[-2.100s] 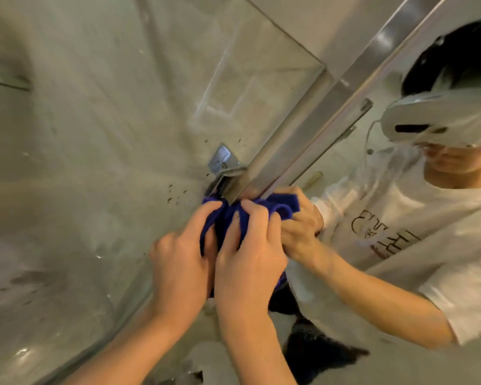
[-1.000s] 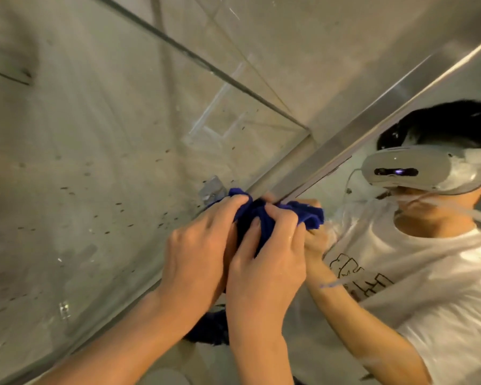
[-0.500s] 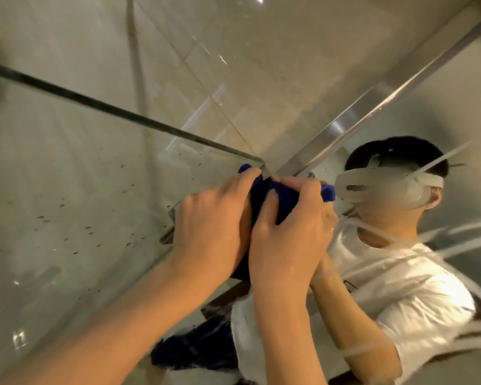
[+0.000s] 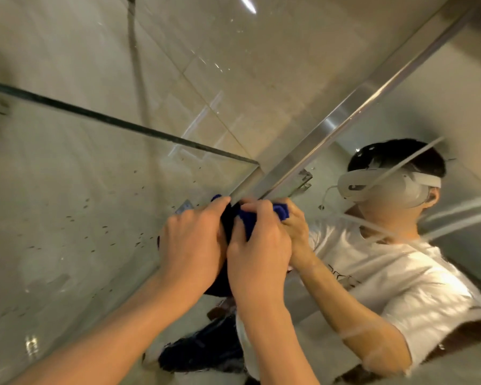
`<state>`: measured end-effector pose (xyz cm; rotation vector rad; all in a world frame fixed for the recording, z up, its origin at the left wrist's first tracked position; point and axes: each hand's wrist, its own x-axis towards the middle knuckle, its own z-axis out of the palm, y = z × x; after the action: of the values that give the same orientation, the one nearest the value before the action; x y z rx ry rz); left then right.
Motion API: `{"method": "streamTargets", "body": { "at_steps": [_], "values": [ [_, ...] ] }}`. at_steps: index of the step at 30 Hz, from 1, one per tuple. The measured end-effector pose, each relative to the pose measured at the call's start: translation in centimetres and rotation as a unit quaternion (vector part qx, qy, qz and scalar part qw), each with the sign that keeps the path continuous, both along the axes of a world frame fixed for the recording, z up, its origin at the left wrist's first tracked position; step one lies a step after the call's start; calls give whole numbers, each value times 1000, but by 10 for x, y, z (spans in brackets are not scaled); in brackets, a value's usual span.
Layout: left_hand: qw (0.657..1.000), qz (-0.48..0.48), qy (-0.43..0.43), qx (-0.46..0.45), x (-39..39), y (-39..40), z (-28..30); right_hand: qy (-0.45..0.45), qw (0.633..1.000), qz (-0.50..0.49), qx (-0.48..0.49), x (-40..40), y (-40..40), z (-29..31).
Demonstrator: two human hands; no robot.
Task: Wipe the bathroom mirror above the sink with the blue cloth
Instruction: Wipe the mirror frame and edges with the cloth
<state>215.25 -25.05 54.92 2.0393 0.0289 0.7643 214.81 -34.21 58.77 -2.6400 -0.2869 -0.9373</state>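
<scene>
Speckled glass panel (image 4: 67, 190) beside mirror (image 4: 400, 120); both hands, left hand (image 4: 192, 243) and right hand (image 4: 258, 245), clamped together on blue cloth (image 4: 247, 220)

Both hands sit side by side at centre — left hand (image 4: 192, 240) left of right hand (image 4: 258, 245) — with the cloth (image 4: 247, 220) between them, pressed against the mirror's (image 4: 400, 101) frame (image 4: 331, 126). The mirror lies to the right of the frame; a glass panel (image 4: 67, 190) stands to its left, before the wall (image 4: 53, 51).

Soft blue cloth (image 4: 249, 222), glossy streaked mirror (image 4: 400, 112), brushed metal frame (image 4: 331, 126), speckled glass panel (image 4: 81, 190)
</scene>
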Motion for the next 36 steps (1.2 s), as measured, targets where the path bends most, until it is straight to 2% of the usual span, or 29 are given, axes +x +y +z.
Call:
{"method": "streamTargets", "body": {
  "at_steps": [4, 6, 12, 14, 16, 19, 22, 24, 26, 30, 32, 34, 36],
  "values": [
    [993, 18, -112, -25, 8, -9, 51, -96, 995, -14, 3, 1, 2, 55],
    [989, 31, -135, -51, 10, -11, 67, -142, 990, -17, -1, 5, 4, 69],
    [975, 31, -220, -31, 19, -20, 34, -206, 978, -22, -39, 24, -11, 52],
    [975, 33, -219, -29, 20, -18, 27, -202, 979, 9, -30, 24, -13, 43],
    [975, 38, -219, -12, 19, -17, 18, -186, 982, -24, -23, 26, -14, 35],
    [982, 38, -185, -3, 12, -15, -1, -117, 993, -2, -35, 17, -5, 10],
    [991, 17, -109, -72, 2, -16, 1, -92, 995, -20, -30, 18, -12, 7],
    [989, 11, -73, -130, -2, -14, 13, -4, 1000, -1, -19, 25, -21, 24],
    [985, 8, -76, -153, -5, -13, 31, 27, 999, -12, -28, 23, -27, 49],
    [979, -12, -149, -142, 1, -8, 103, -106, 992, -44, -49, -2, 2, 116],
    [977, -3, -176, -123, 10, -7, 136, -134, 988, -56, -52, -11, 16, 150],
    [972, 1, -207, -112, 17, -8, 142, -141, 986, -66, -56, -2, 13, 162],
    [962, 2, -248, -118, 17, -11, 125, -176, 981, -54, -62, -1, 12, 148]
  ]
}}
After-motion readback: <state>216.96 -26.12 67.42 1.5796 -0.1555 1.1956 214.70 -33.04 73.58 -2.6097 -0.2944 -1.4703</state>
